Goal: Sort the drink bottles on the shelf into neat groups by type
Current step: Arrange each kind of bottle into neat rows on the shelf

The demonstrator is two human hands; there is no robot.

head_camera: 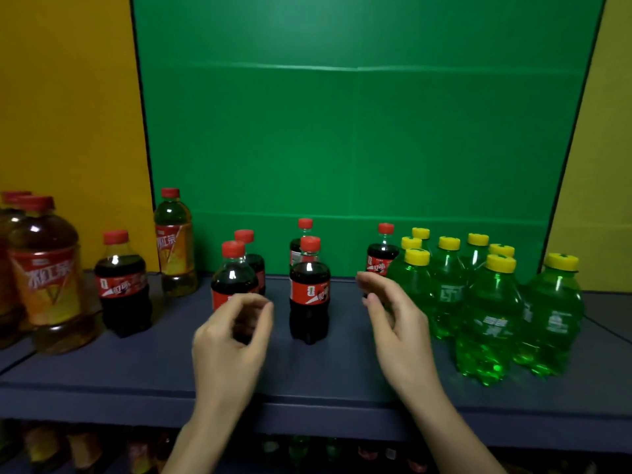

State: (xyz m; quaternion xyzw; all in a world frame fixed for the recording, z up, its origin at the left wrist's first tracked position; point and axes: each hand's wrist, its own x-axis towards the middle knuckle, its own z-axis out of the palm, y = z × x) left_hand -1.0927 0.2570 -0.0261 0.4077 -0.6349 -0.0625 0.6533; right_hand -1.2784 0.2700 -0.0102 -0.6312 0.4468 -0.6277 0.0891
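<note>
Contents: all bottles are capped and upright. Colas are dark with red caps, green sodas (489, 313) have yellow caps, teas are amber with red caps.

Left hand (232, 336): fingers curled into a C in front of the lower half of cola A (232, 271). It's blurred, so I can't tell if it's gripping or just close.
Right hand (393, 319): fingers loosely bent, nothing in it.

Relative to the hands:
- cola B (309, 292) stands between them, touching neither
- cola C (382, 256) is just behind the right fingertips, up against the green sodas
- cola D (254, 260) is right behind cola A
- cola E (300, 239) is right behind cola B
- cola F (123, 285) is well left of the left hand
- the green sodas are a tight cluster just right of the right hand, eight caps visible
- slim tea (174, 241) is back-left of the left hand, by the wall
- big teas (48, 278) are at the far left, one behind the other

Surface: dark blue shelf (342, 371), both forearms reaching over its front edge. The lower tier (85, 446) holds more bottles, too dim and blurred to identify.

Room: green backdrop (342, 131) behind, yellow panels (68, 97) on either side.
</note>
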